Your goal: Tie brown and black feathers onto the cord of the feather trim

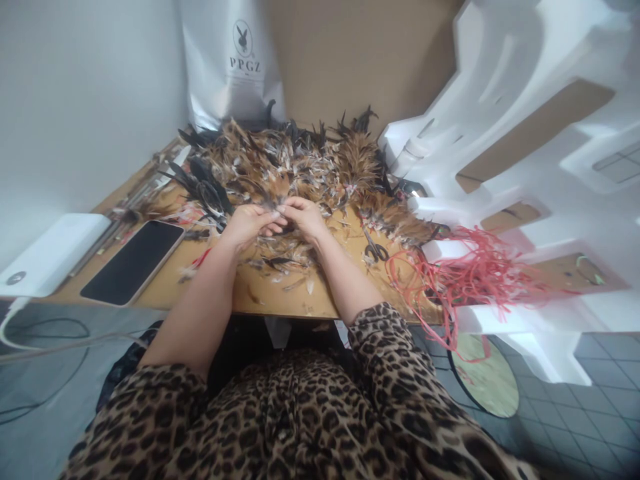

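Note:
A large heap of brown, black and white feathers (pixel 310 160) covers the far half of the table. At its near edge, my left hand (pixel 250 223) and my right hand (pixel 303 217) meet, thumbs and fingertips pinched together. Between them they hold a small bunch of brown feathers (pixel 273 190), whose tips fan away from me. The quill ends are hidden by my fingers. Loose feathers (pixel 285 260) lie scattered on the wooden table (pixel 280 297) below my hands.
Scissors (pixel 375 248) lie to the right, beside a tangle of red ribbon strips (pixel 480 267) on white foam packaging (pixel 575 220). On the left are a phone (pixel 134 261) and a white power bank (pixel 53 253) with a cable. A silver bag (pixel 235 73) stands behind the heap.

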Available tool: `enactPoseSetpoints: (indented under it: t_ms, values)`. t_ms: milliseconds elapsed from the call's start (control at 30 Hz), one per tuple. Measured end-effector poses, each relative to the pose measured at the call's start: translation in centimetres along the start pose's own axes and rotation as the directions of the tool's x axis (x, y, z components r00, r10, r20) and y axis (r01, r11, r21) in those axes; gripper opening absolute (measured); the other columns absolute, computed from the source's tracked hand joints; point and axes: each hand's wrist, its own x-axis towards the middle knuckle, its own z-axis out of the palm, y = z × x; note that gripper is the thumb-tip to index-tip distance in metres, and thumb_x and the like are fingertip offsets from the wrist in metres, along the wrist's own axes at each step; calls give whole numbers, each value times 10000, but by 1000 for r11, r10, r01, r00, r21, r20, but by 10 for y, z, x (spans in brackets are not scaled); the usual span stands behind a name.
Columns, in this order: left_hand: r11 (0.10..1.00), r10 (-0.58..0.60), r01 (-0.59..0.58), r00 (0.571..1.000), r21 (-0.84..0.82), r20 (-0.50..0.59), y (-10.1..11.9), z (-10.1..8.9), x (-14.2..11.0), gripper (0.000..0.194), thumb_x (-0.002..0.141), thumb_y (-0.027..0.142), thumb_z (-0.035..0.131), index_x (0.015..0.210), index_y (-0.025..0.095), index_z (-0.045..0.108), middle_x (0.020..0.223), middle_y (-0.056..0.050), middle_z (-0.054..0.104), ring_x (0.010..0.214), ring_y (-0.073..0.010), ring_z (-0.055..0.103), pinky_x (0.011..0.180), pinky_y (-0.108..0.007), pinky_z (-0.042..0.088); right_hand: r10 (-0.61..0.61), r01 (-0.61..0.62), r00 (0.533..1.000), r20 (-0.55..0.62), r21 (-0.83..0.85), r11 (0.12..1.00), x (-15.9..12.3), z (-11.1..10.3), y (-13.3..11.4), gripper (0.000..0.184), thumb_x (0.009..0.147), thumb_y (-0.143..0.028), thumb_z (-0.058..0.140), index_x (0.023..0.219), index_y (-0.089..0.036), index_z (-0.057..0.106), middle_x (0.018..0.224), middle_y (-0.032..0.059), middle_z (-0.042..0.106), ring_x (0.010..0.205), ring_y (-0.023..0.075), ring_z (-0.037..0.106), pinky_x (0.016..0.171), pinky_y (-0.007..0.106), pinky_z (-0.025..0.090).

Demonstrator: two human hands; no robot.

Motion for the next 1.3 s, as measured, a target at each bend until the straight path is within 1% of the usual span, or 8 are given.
enactPoseSetpoints:
  t_ms: [167,300,500,600,767,933,1133,1300]
  values:
    - [995,38,-40,999,91,19,0,-3,0,240,658,330,737,690,92,727,684,-131,712,482,-113,604,462,-196,460,9,-2,996,89,-81,997,-2,-7,-6,306,610,-422,734,678,-148,616,560,-47,550,533,61,458,560,199,371]
    - [991,17,-18,1000,131,11,4,-1,-1,185,661,272,726,669,87,720,656,-124,707,469,-121,610,447,-196,464,-22,44,990,139,-160,986,-4,-7,-12,301,628,-413,719,694,-131,638,575,-35,571,542,64,464,566,200,370]
    - [990,-28,29,1000,141,-10,3,3,1,87,640,161,717,621,86,679,653,-122,701,524,-172,659,444,-213,486,-79,84,996,30,-346,934,-3,1,-6,285,639,-392,693,681,-119,623,576,-21,574,558,81,475,533,196,363]
    - [990,-41,46,998,131,-37,2,5,1,47,648,118,693,634,79,672,647,-116,696,525,-172,660,449,-214,487,-115,105,993,-7,-343,933,-2,4,-1,279,639,-382,685,722,-123,628,619,-19,584,608,91,500,566,196,390]
    - [997,-16,23,995,68,-95,3,9,0,86,634,132,720,685,76,680,656,-100,699,514,-131,640,484,-197,485,-100,85,994,-44,-261,962,0,4,1,276,639,-385,667,727,-128,623,640,-23,579,608,85,493,597,203,410]
    - [996,24,-13,992,91,-128,0,12,2,96,671,158,699,617,84,671,575,-73,668,485,-109,614,512,-201,494,-128,111,990,-66,-209,972,1,4,0,243,635,-345,658,732,-122,636,669,-12,609,615,85,506,636,214,425]
    - [989,44,-25,991,149,-125,-6,7,5,102,686,142,665,593,102,673,545,-65,655,462,-105,593,479,-194,468,-123,109,992,-32,-280,954,0,3,3,260,666,-343,644,799,-121,668,676,-17,615,631,85,511,637,207,418]
    - [993,14,-4,997,122,-82,-5,5,3,119,667,214,714,637,101,692,601,-88,681,506,-120,620,514,-206,487,-99,95,995,-10,-207,974,2,3,4,284,648,-390,675,753,-128,643,653,-25,592,612,79,497,619,206,419]
